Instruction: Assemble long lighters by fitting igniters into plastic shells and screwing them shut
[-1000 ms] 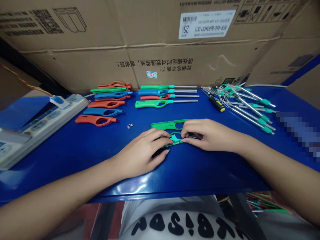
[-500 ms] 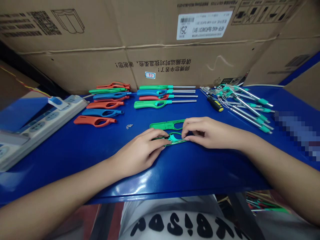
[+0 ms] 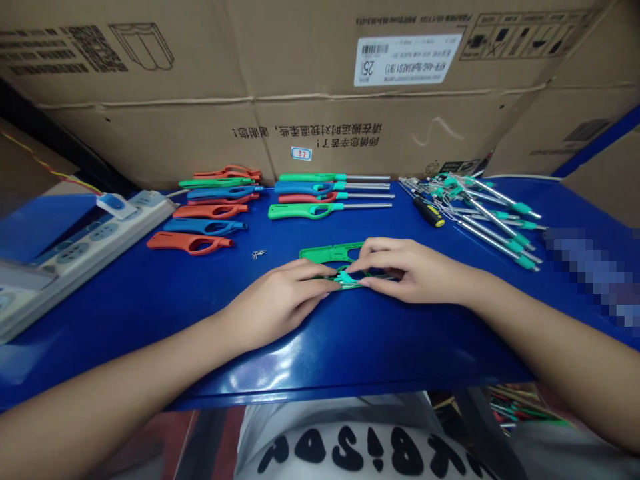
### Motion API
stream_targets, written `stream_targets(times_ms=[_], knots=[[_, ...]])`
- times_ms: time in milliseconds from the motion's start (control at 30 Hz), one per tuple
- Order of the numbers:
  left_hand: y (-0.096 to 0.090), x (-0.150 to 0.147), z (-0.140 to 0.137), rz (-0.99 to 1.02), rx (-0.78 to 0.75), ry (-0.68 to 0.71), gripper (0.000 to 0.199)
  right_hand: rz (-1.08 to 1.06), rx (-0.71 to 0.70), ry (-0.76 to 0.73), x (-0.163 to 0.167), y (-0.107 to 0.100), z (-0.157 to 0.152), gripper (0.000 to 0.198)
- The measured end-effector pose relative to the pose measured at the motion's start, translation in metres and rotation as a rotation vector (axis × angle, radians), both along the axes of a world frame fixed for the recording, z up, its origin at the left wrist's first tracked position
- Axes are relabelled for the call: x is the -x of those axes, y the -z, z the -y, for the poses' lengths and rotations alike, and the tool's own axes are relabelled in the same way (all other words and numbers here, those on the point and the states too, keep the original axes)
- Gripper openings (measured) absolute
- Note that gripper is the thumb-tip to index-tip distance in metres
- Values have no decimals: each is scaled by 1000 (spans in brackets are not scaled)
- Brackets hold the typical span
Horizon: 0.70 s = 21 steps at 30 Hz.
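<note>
Head view: left hand [image 3: 285,297] and right hand [image 3: 417,271] pinch, half-covering, a green plastic shell [image 3: 351,287]; silver metal bits [image 3: 258,254] left; black-yellow screwdriver [image 3: 429,212] far right

The near green half-shell [image 3: 351,287] lies lengthwise from left to right, low on the blue tabletop [image 3: 280,363], with a teal trigger piece [image 3: 346,276] and pale, thin strands showing in its middle; fingers hide much of both ends. Just beyond it, roughly parallel, lies the far green half-shell [image 3: 324,255], a separate long handle shape with a looped opening toward its partly covered right end.
</note>
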<state>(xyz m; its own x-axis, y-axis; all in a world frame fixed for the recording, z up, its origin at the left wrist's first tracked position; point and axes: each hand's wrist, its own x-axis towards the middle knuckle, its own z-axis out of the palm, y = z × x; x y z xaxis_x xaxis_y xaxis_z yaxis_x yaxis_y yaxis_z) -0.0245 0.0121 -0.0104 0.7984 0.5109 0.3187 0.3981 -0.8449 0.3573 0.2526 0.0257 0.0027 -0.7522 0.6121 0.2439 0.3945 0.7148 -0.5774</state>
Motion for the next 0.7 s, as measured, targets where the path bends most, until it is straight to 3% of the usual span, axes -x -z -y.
stream_targets(times_ms=[133,367,533,700], knots=[[1,0,-1,18,-10,9,28,-43,-98,116,9,9,1,12],[0,-3,0,38,7,13,23,-36,-8,232,17,18,-1,13],[-3,-3,3,74,41,-47,18,-16,-66,317,9,15,-8,15],[-10,-2,3,66,18,-111,25,49,-27,272,-6,14,-16,18]])
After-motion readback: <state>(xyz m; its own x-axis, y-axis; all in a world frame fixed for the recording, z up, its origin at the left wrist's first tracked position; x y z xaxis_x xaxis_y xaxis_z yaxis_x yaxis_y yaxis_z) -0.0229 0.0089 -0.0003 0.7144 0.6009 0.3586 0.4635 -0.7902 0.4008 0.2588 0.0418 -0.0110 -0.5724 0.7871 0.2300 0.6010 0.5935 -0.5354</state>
